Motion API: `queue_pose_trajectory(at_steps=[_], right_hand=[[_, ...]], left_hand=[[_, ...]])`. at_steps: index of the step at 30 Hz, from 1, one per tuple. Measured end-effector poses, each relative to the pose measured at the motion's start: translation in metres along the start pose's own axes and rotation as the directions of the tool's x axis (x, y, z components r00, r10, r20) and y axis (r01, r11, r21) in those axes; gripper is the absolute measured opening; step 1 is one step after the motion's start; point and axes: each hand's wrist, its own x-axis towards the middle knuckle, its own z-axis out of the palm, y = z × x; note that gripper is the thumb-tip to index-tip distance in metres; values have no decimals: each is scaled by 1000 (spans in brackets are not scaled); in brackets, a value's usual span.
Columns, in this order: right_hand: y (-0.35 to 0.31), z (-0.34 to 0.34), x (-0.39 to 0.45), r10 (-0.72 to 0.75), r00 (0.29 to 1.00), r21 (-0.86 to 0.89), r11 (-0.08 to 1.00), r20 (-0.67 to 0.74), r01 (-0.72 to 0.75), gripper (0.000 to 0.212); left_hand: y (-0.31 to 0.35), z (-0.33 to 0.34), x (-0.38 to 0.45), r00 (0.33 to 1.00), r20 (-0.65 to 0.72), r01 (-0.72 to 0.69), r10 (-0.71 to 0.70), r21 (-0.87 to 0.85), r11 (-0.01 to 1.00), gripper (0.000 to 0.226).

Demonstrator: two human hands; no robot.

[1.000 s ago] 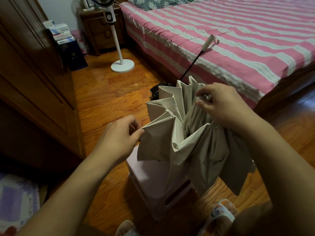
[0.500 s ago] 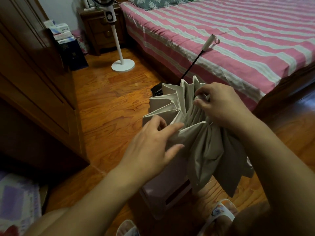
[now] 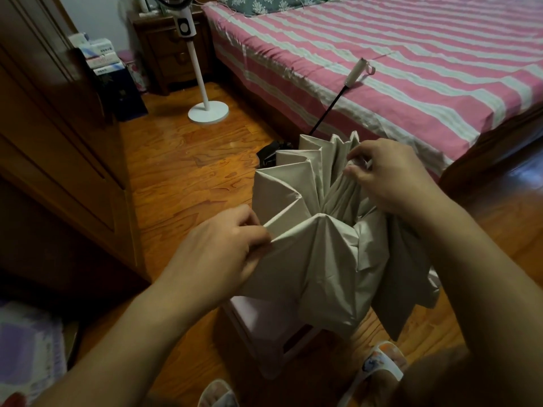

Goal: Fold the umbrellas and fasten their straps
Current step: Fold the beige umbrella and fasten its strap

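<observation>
A beige collapsed umbrella (image 3: 320,248) hangs in loose pleats between my hands, above a pale pink stool (image 3: 264,327). Its black shaft runs up to a white handle (image 3: 355,73) that leans on the bed. My left hand (image 3: 223,254) pinches the edge of one fabric panel on the left side. My right hand (image 3: 388,174) grips several gathered pleats near the top right. A dark object (image 3: 269,152), only partly seen, lies on the floor behind the fabric. No strap shows.
A bed with a pink and white striped cover (image 3: 411,69) fills the upper right. A white standing fan (image 3: 205,107) and a wooden nightstand (image 3: 170,54) are at the back. A wooden wardrobe (image 3: 58,142) lines the left. Slippered feet (image 3: 379,365) show below.
My left hand has drawn back to the left with a fabric panel pinched in it, spreading that pleat. My right hand has stayed on the gathered pleats.
</observation>
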Motion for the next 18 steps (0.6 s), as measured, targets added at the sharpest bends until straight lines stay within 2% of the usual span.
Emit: queue_pose_trajectory(at_steps=[3, 6, 12, 15, 18], right_hand=[[-4, -1, -2, -11, 1000, 1, 1000, -6, 11, 24], [-6, -1, -2, -7, 1000, 7, 1000, 1, 7, 23], [-10, 0, -2, -13, 1000, 4, 1000, 20, 13, 26], [-8, 1, -2, 13, 1000, 2, 1000, 17, -14, 28], [-6, -1, -2, 47, 999, 13, 999, 10, -47, 29]], left_hand=[[0, -1, -1, 998, -49, -49, 47, -40, 998, 22], [-3, 1, 1, 995, -98, -6, -7, -131, 991, 24], [3, 12, 3, 999, -35, 8, -18, -263, 965, 15], [10, 17, 4, 998, -66, -29, 22, -109, 994, 13], [9, 16, 3, 991, -129, 35, -26, 73, 997, 17]])
